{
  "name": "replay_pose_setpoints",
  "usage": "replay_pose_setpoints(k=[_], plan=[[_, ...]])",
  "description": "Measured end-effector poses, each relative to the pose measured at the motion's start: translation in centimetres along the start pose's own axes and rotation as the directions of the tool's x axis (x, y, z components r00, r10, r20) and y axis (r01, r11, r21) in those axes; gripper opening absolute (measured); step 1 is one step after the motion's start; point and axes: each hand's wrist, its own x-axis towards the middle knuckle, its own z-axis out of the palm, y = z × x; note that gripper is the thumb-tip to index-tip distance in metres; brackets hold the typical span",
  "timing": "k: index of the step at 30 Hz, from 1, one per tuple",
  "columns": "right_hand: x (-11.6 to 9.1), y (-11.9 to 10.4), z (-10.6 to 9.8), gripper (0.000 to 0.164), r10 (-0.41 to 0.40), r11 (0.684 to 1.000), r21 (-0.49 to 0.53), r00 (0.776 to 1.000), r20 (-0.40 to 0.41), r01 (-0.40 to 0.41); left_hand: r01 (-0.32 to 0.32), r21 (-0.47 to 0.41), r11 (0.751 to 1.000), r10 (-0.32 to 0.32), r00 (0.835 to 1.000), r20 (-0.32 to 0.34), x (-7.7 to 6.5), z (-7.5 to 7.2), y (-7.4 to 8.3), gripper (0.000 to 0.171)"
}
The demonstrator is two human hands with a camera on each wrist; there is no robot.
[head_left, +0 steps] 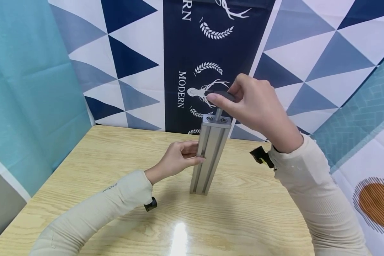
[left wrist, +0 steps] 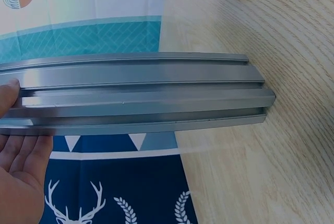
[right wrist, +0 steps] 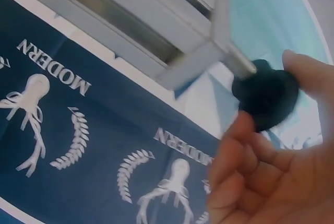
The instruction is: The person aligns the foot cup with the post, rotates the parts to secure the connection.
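A grooved aluminium profile (head_left: 211, 156) stands upright on the wooden table, leaning slightly in the head view. My left hand (head_left: 180, 158) grips it around its middle, thumb on the near face and fingers behind. In the left wrist view the profile (left wrist: 156, 96) shows its long slots and its lower end at the tabletop. An end plate (head_left: 216, 121) with two screws caps the top, and a metal rod (head_left: 218, 113) rises from it to a round black knob (head_left: 224, 95). My right hand (head_left: 254, 101) pinches this knob (right wrist: 266, 96) between thumb and fingers.
The light wooden table (head_left: 115, 199) reaches back to a patterned cloth (head_left: 134, 64) with triangles and deer heads. A teal curtain (head_left: 22, 89) hangs at the left. More printed cloth (head_left: 352, 185) hangs at the right. Black camera mounts (head_left: 261, 156) sit at both wrists.
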Motion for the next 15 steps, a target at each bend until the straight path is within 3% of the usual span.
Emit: replay_pose_setpoints(k=[3,6,10,13,15], plan=[[-0.2,0.3,-1.0,0.061,-0.048,0.999,-0.019,0.997,0.067,0.05,-0.002,0.002,1.0,0.002,1.0,-0.003,0.0,0.0,-0.1,0.047],[0.0,1.0,-2.2,0.056,-0.121,0.992,-0.017,0.975,0.187,0.126,-0.007,0.008,1.0,0.007,1.0,-0.006,0.1,0.0,-0.2,0.048],[1.0,2.0,-3.3,0.051,-0.233,0.972,0.052,0.897,0.376,0.231,-0.003,0.014,1.0,0.003,1.0,-0.011,0.1,0.0,-0.2,0.048],[1.7,2.4,-3.5,0.049,-0.318,0.947,0.115,0.835,0.448,0.299,0.002,0.011,1.0,-0.002,1.0,-0.011,0.1,0.0,-0.3,0.048],[1.9,2.4,-3.2,0.047,-0.339,0.94,0.121,0.837,0.43,0.319,0.005,0.008,1.0,-0.005,1.0,-0.01,0.1,0.0,-0.4,0.047]])
